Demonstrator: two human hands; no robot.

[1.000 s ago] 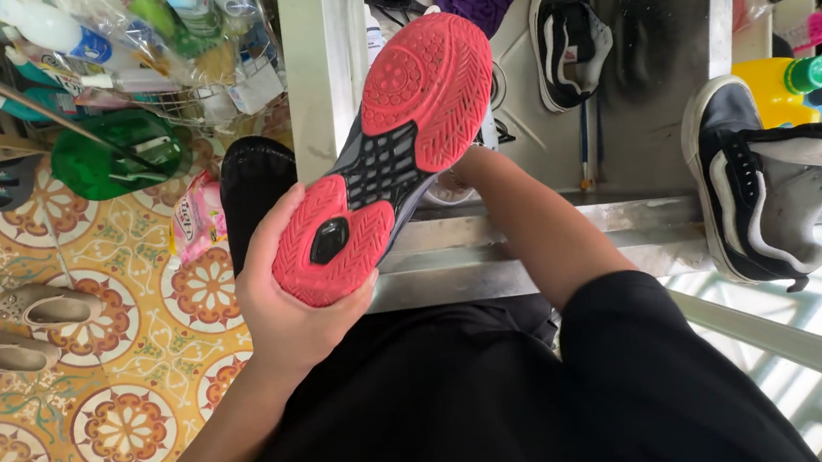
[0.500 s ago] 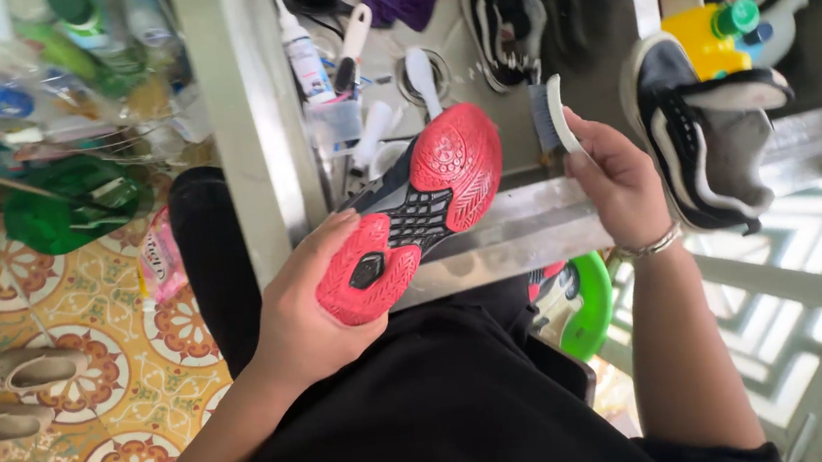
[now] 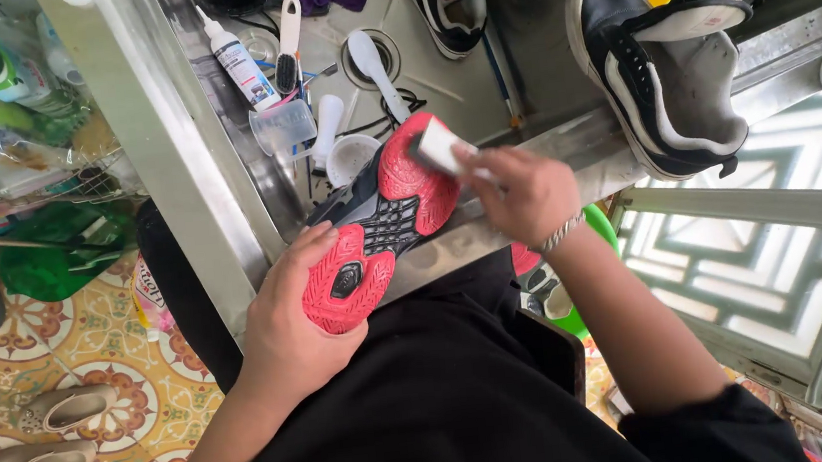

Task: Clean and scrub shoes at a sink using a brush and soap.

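Red-soled shoe [image 3: 372, 245], heel clasped in left hand [image 3: 289, 323], may slip sinkward if right hand [image 3: 523, 195], pinching white block [image 3: 441, 146], presses hard.

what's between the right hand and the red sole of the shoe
In the head view, a small white block, pinched in the right hand, sits against the red sole.

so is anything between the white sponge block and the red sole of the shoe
Nothing visible. The right hand presses the white block straight onto the toe end of the red sole, while the left hand grips the heel end, clear of that spot.
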